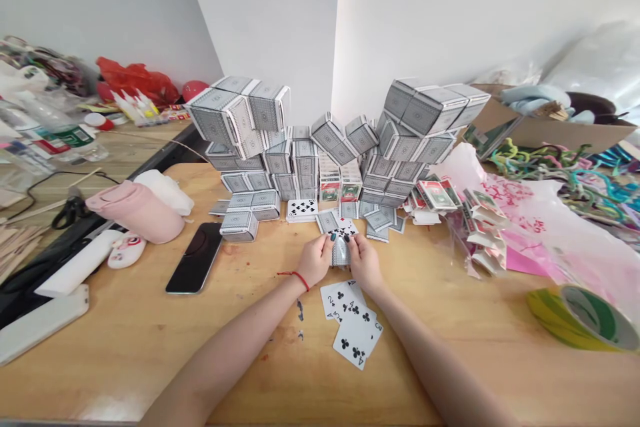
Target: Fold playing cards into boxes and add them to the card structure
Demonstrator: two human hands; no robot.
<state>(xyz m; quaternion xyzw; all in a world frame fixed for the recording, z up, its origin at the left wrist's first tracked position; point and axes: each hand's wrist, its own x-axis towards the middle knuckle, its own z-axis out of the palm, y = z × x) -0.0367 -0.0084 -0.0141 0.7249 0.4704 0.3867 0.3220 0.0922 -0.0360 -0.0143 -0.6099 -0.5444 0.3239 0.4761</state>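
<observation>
Both hands meet at the middle of the table, pinching playing cards [341, 254] between them, one edge each. My left hand [316, 260], with a red string on its wrist, grips the left edge; my right hand [365, 261] grips the right. How many cards they hold I cannot tell. Loose club cards [357, 330] lie face up below the hands, overlapping. Just beyond are a face-up stack of spades [302, 209] and scattered cards [380, 220] with grey backs. Grey-backed card blocks are piled into a left stack [245, 167] and a right stack [400, 160].
A phone [195, 258], pink bottle [140, 210] and white power bank [45, 323] lie at left. To the right are opened card boxes [485, 230], a pink-printed plastic bag [520, 207] and a yellow-green tape roll [583, 317]. A cardboard box [555, 133] stands behind.
</observation>
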